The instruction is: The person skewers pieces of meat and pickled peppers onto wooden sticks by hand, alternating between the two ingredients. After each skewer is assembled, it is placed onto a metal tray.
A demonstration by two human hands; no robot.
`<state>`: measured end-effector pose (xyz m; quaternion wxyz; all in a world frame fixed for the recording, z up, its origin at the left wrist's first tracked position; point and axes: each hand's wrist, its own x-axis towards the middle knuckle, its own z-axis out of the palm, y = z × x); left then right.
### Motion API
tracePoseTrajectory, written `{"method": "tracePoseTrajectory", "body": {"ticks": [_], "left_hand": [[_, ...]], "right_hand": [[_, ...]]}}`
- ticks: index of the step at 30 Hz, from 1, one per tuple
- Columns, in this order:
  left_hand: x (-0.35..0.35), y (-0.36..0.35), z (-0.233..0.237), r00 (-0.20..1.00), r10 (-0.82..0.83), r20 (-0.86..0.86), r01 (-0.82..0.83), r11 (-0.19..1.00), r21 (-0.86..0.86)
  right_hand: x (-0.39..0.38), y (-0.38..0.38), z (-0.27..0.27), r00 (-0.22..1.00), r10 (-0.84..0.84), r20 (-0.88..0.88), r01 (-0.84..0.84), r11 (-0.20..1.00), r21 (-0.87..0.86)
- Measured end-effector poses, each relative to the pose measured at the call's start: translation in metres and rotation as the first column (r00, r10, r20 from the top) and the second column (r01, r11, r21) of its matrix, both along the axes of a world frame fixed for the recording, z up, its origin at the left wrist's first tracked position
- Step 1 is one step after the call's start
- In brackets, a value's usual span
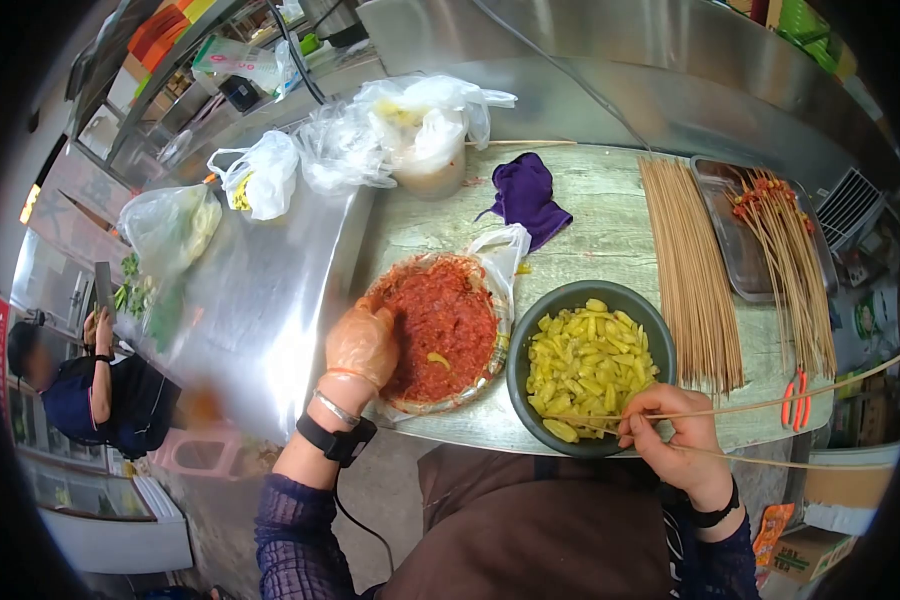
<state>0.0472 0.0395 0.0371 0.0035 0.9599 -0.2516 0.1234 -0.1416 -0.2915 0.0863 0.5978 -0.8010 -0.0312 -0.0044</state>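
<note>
My left hand point(363, 345), in a clear plastic glove, is curled at the left edge of a bowl of red minced meat point(435, 325). Its fingers are closed, and what they hold, if anything, is hidden. One green pepper piece point(437, 358) lies on the mince. Two long bamboo skewers point(770, 404) are held in my bare right hand point(673, 435). That hand is closed over the right front rim of a dark green bowl point(518, 385). Cut pickled green peppers point(590, 365) fill this bowl, and one skewer's end reaches in among them.
Bare skewers point(690, 270) lie in a wide row on the right. Behind them, a metal tray point(745, 270) bears loaded skewers point(775, 215). Red-handled pliers point(796, 400) lie near the front edge. A purple cloth point(530, 200) and plastic bags point(390, 120) sit farther back. Another person point(95, 400) holds a cleaver at left.
</note>
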Motion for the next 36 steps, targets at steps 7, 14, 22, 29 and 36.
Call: {"method": "tracePoseTrajectory", "body": {"ticks": [7, 14, 22, 29, 36], "left_hand": [[-0.002, -0.013, 0.005, 0.997, -0.063, -0.039, 0.062, 0.998, -0.023], [0.007, 0.003, -0.006, 0.908, 0.094, -0.409, -0.277, 0.867, -0.414], [-0.01, -0.008, 0.006, 0.688, -0.289, -0.666, -0.615, 0.255, -0.746], [-0.027, -0.026, 0.009, 0.606, -0.484, -0.631, -0.719, 0.005, -0.695], [-0.031, -0.041, 0.0, 0.724, -0.5, -0.475, -0.595, -0.105, -0.797]], "right_hand": [[0.001, 0.002, 0.001, 1.0, -0.009, -0.01, 0.009, 1.0, -0.006], [0.002, 0.0, 0.002, 0.999, 0.002, 0.049, -0.003, 1.0, 0.017], [0.0, 0.0, 0.003, 0.999, -0.047, 0.015, 0.045, 0.994, 0.098], [-0.002, -0.015, 0.003, 0.979, -0.2, 0.035, 0.185, 0.95, 0.25], [0.0, -0.022, 0.005, 0.966, -0.252, 0.058, 0.228, 0.937, 0.266]]}}
